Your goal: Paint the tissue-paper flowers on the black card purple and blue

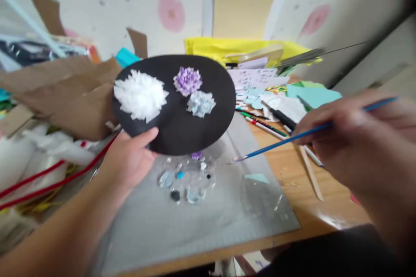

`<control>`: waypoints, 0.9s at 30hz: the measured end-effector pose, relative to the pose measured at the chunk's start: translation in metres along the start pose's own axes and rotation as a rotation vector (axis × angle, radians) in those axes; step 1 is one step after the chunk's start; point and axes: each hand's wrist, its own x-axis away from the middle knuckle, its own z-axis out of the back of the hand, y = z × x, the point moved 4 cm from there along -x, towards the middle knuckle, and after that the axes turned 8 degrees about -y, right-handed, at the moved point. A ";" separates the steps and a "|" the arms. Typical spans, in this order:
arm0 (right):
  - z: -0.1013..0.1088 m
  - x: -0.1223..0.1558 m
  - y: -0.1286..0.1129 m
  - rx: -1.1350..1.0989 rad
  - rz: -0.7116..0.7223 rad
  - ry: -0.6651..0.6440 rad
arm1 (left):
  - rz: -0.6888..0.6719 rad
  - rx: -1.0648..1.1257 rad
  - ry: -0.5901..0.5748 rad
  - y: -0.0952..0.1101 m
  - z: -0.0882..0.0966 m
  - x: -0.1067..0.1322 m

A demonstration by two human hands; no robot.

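Note:
My left hand (134, 156) grips the lower left edge of a black oval board (175, 134), thumb on its face. The board is held up over the table. On it sit a large white paper flower (141, 95), a purple and white one (187, 81) and a small pale grey-blue one (201, 104). My right hand (351, 138), blurred, holds a thin blue paintbrush (292, 137), its tip pointing left, apart from the board. Below the board lies a clear palette (191, 173) with dabs of purple, white, blue and black paint.
The palette rests on a grey mat (234, 225) on the wooden table (325, 199). Pencils (266, 125), a wooden stick (310, 173) and paper scraps (312, 95) lie to the right. Brown cardboard (74, 91) and a bag with red handles (48, 156) crowd the left.

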 end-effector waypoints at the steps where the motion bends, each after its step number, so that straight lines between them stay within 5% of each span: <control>1: -0.011 0.004 0.008 -0.006 -0.059 -0.104 | -0.013 0.046 0.018 0.001 -0.001 0.000; 4: -0.040 0.018 0.023 0.024 -0.180 -0.367 | 0.013 0.131 0.022 0.002 -0.007 0.002; 10: -0.063 0.026 0.033 0.091 -0.148 -0.512 | 0.012 0.142 -0.016 0.004 -0.012 0.006; 22: -0.073 0.039 0.082 -0.287 -0.577 -0.524 | 0.082 0.159 -0.015 0.007 -0.014 0.010; 27: -0.075 0.037 0.085 -0.336 -0.657 -0.445 | 0.076 0.168 0.008 0.003 -0.011 0.008</control>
